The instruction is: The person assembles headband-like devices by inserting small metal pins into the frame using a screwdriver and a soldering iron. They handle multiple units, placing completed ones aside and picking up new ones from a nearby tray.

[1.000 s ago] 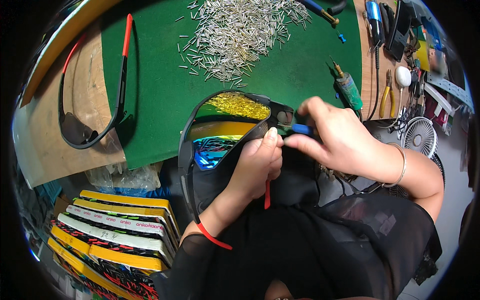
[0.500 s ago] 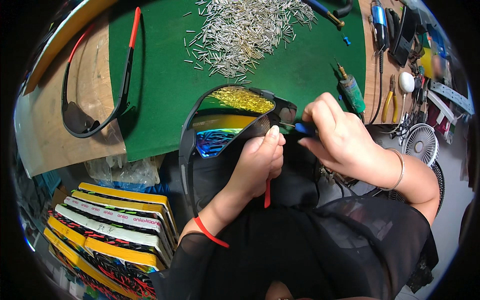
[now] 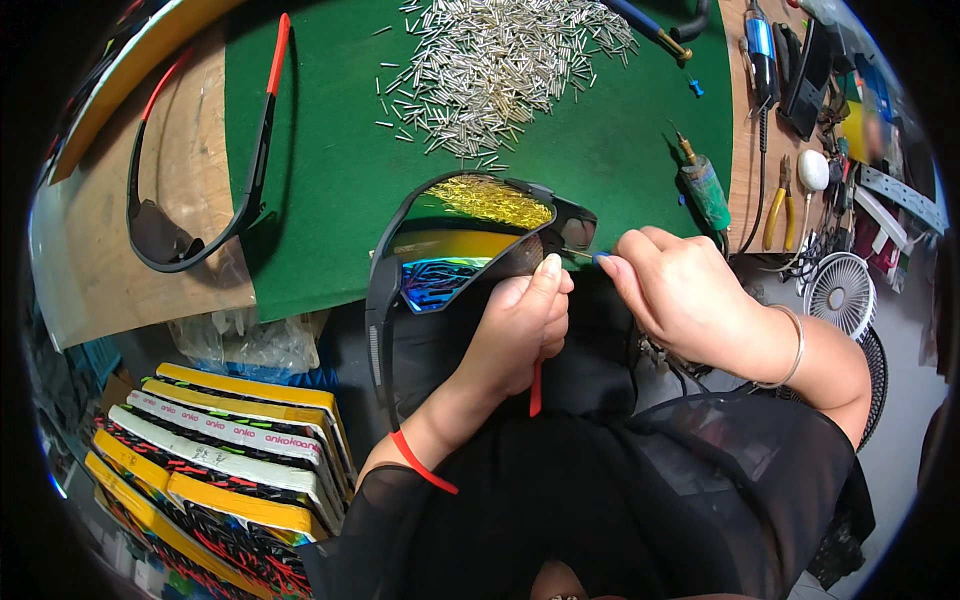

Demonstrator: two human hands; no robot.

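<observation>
Here the left grip (image 3: 525, 322) pinches the sunglasses (image 3: 465, 245) by one corner, the right grip (image 3: 685, 295) a blue-handled tool (image 3: 601, 258).

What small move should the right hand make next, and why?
Probably a gentle turn of the blue-handled tool with a thin metal shaft: the right hand pinches it, the shaft points at a corner of the black-framed mirrored sunglasses, and the left hand holds the frame beside it.
</observation>
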